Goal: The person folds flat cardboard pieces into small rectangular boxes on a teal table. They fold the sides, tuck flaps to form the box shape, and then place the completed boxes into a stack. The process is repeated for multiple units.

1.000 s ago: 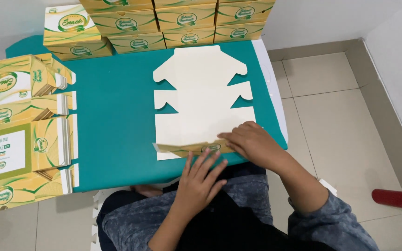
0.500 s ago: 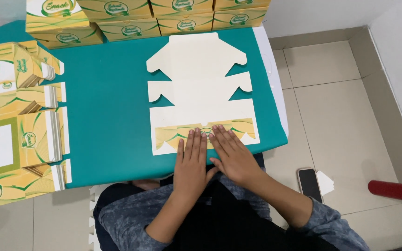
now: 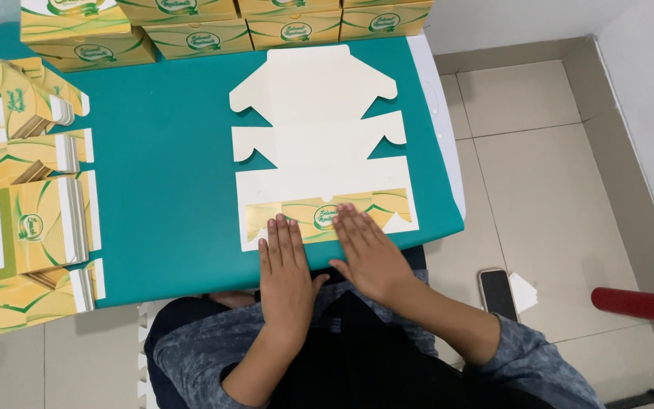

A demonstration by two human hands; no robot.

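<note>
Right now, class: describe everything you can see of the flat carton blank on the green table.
The carton blank looks like thin card, cream on its upturned face, die-cut with tabs and notched flaps. It lies flat, unassembled, on the green table. Its near edge is folded over, showing a yellow-and-green printed strip. The left hand and right hand press flat on that fold.

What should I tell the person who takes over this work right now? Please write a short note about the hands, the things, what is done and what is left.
Left hand: flat, palm down, pressing the near folded strip of the box blank.
Right hand: flat beside it, pressing the same strip. Neither has a grip on anything.
Things: the blank lies white side up on the green table; flat blanks are stacked at the left, finished boxes at the far edge.
Done: the near strip is folded over, printed side up.
Left: all other flaps lie flat.
</note>
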